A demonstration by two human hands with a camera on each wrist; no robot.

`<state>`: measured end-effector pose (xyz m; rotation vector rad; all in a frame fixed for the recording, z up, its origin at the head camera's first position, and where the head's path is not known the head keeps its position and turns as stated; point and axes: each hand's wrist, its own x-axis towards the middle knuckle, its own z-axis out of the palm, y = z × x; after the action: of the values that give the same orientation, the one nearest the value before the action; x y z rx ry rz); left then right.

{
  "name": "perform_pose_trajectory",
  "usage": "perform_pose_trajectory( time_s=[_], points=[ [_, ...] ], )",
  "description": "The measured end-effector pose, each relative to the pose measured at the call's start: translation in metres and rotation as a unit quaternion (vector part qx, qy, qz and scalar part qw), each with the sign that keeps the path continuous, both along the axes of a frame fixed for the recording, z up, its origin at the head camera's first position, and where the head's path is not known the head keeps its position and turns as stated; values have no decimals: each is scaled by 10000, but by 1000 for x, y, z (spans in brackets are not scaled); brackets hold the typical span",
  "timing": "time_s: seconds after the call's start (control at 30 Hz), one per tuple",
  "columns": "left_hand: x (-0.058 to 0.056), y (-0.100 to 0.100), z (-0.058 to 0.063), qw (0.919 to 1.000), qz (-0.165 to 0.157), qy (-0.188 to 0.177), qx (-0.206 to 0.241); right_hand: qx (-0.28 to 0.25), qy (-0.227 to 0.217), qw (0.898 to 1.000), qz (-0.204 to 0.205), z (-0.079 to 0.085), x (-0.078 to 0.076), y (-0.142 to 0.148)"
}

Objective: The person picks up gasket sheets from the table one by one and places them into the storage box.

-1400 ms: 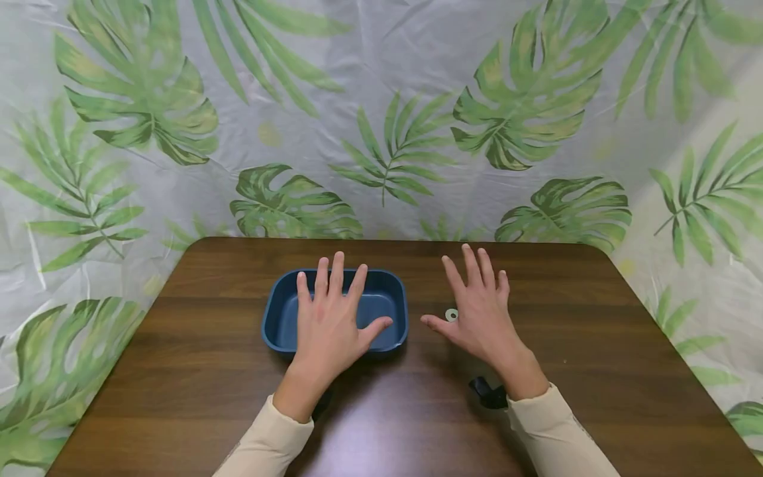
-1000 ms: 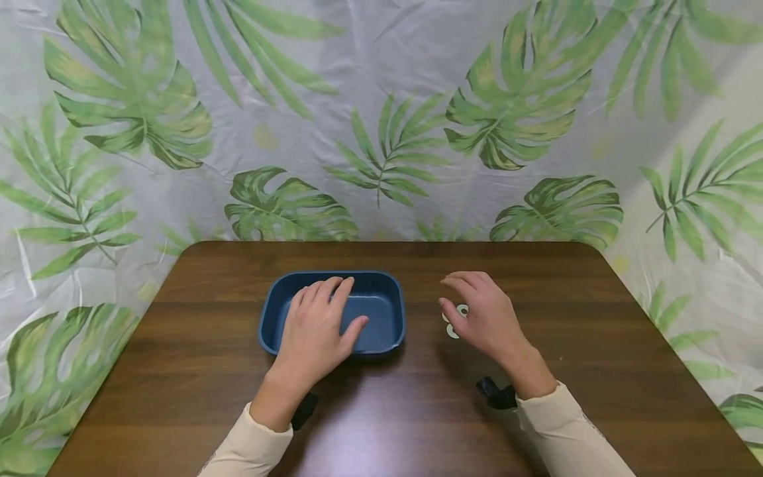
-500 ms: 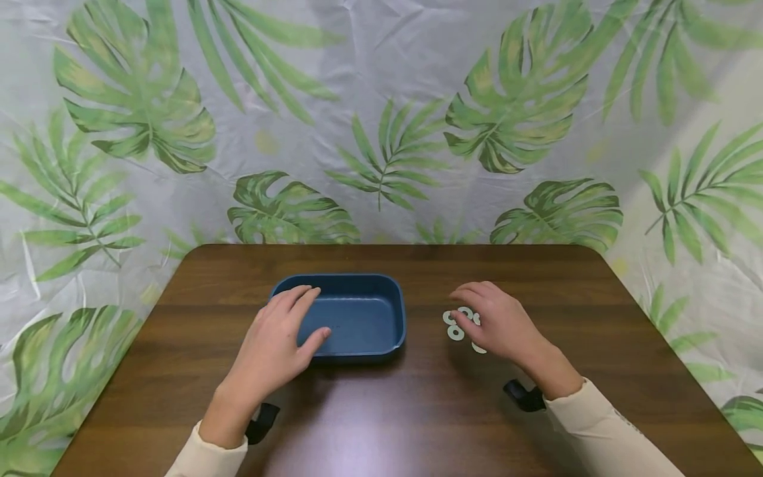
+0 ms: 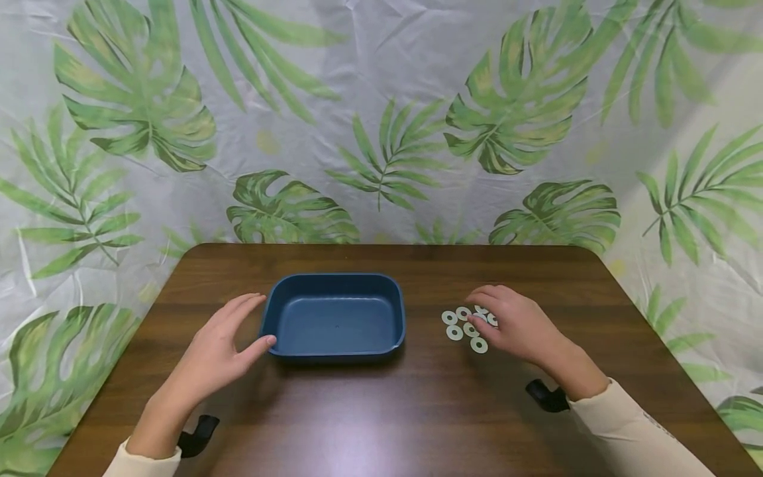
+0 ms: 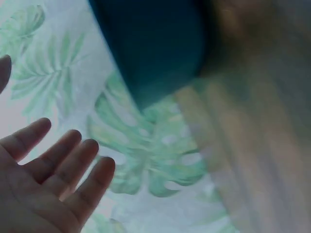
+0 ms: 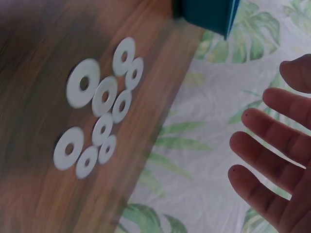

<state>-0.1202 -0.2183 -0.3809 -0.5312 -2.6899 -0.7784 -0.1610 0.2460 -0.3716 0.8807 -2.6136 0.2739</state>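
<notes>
Your brown table (image 4: 363,404) stretches away from you, with a soft glare on its near middle. Closest to you lie the pale sleeves (image 4: 632,424), their cuffs ending short of the hands, perhaps so the black fittings (image 4: 546,396) under your wrists have room. Beyond them, your left hand (image 4: 217,344) hangs just left of the tray, apart from it in the left wrist view and gripping nothing; its fingers are gently bent, the thumb spread toward the near corner. Your right hand (image 4: 515,324) arches over the rings (image 6: 98,104) without touching them, also holding nothing, its fingers relaxed and the thumb well apart. That hides some rings from the head view, but the right wrist view shows nine, lying flat on the table in a loose cluster; spread like this, they should be easier to tell apart than in a stack. About level with them, to their left, the blue tray (image 4: 336,321) sits with its hollow facing up and nothing visible inside; its spot between your hands probably suits reach from either side. Farthest off, a leaf-print cloth (image 4: 411,79) hangs behind the table, likely there as a plain backdrop.
</notes>
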Motion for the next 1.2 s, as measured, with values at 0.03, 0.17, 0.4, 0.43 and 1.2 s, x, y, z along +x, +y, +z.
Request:
perform_pose_trajectory(
  time_s=[0.03, 0.17, 0.4, 0.43, 1.2],
  points=[
    [-1, -3, -3, 10000, -19, -49, 39, 4, -11, 10000, -10, 0, 0, 2],
    [-5, -15, -14, 9994, -50, -253, 217, 79, -71, 9999, -23, 0, -1, 11],
    [-9, -23, -24, 9916, -175, -1114, 637, 106, -384, 9991, -113, -1, -7, 29],
    [-9, -23, -25, 9890, -199, -1279, 716, 102, -435, 9989, -136, -2, -8, 32],
    [-21, -22, -47, 9394, -793, -2502, 2206, -147, -1297, 9900, -537, -11, -28, 71]
  ],
)
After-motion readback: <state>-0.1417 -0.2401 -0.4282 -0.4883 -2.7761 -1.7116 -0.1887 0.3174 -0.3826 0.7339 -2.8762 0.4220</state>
